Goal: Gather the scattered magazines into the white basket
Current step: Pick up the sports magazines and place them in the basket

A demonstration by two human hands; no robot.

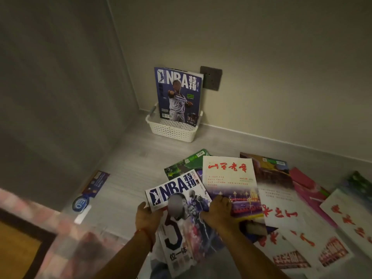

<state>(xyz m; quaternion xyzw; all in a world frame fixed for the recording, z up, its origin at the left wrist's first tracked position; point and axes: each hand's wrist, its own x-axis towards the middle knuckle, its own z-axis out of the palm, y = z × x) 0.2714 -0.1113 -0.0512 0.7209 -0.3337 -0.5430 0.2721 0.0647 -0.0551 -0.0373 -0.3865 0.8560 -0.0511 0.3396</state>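
Observation:
A white perforated basket [173, 131] stands on the floor in the room's corner, with a blue NBA magazine [179, 93] upright inside it, leaning on the wall. Nearer to me, a white NBA magazine [177, 190] is lifted off the pile. My left hand [146, 217] grips its left edge and my right hand [218, 210] holds its right side, resting against a white magazine with red characters [229, 178]. A green magazine [185, 165] lies partly under these. Several more red-and-white magazines [281, 216] are spread over the floor to the right.
A dark wall socket [211, 77] sits behind the basket. A blue leaflet [94, 183] and a round blue tag [80, 203] lie on the grey floor at the left. A blurred checked fabric [40, 228] fills the lower left. Walls meet in the corner.

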